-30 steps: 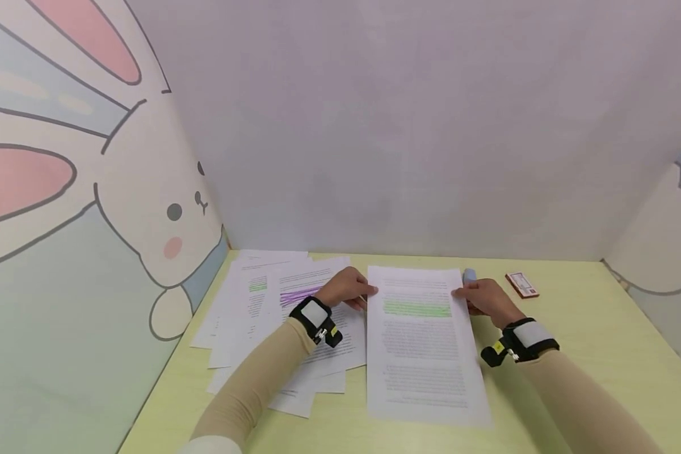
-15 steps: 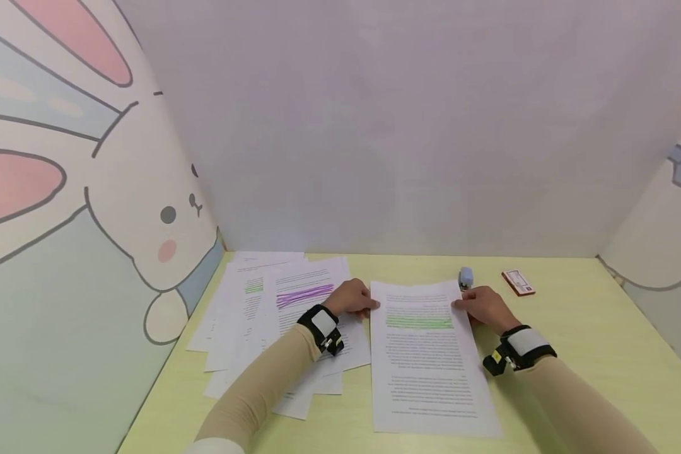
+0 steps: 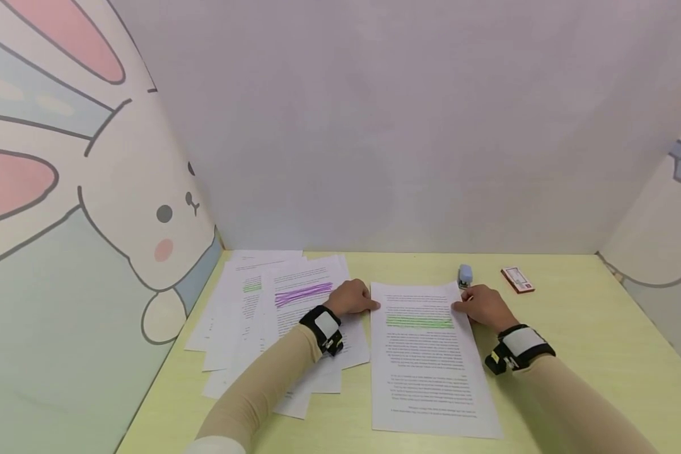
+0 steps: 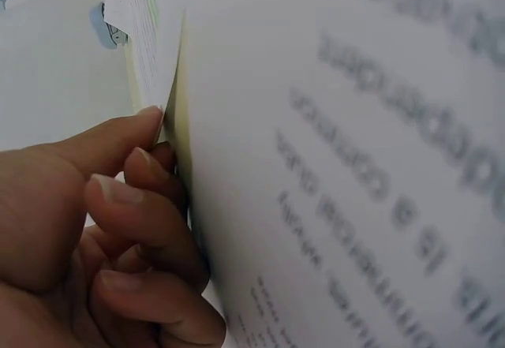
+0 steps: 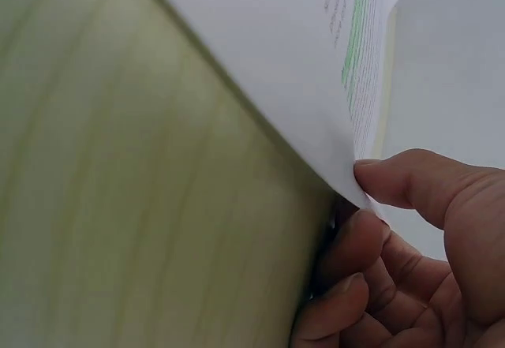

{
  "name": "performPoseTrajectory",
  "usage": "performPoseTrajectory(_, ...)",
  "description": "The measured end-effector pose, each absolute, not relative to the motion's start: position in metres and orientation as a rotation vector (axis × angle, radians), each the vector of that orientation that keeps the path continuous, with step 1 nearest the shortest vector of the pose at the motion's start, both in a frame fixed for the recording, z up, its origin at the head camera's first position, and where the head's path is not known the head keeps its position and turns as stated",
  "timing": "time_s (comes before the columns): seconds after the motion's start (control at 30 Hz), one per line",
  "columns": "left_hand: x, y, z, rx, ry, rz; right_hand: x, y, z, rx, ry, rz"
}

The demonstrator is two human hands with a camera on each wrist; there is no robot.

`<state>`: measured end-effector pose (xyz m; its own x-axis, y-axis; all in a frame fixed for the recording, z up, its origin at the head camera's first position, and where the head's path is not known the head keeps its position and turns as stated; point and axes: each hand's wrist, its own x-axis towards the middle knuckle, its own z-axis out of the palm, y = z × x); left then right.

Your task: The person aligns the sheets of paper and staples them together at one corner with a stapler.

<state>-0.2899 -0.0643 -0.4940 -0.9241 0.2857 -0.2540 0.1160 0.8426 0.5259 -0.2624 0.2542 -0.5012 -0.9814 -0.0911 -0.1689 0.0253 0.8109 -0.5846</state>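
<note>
A printed sheet of paper (image 3: 425, 372) with a green highlighted band lies in front of me, its text upside down. My left hand (image 3: 353, 297) pinches its left edge near the far end, thumb on top and fingers curled beneath. On the opposite edge my right hand (image 3: 487, 307) pinches the same sheet between thumb and fingers. The right wrist view shows the paper's edge (image 5: 260, 72) slightly raised off the table at the thumb. Beneath and beside my left forearm are spread several other printed sheets (image 3: 297, 325), one crossed with purple lines.
A small blue stapler (image 3: 465, 275) stands just beyond my right hand. Farther right lies a small red and white box (image 3: 518, 280). The pale yellow table (image 3: 590, 328) ends at a wall behind, with cartoon rabbit panels (image 3: 164, 252) at the sides.
Both hands have drawn the green-highlighted sheet slightly nearer and lowered it. The stapler, partly hidden before, now shows beyond the right hand. Over the last half second almost nothing has moved.
</note>
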Motion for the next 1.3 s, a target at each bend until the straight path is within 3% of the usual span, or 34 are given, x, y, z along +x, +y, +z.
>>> performPoseTrajectory(1.3, -0.287, -0.0665, -0.495, 0.305, 2.717, 0.807, -0.2626, 0.256, -0.5004, -0.099, 2.861, -0.79)
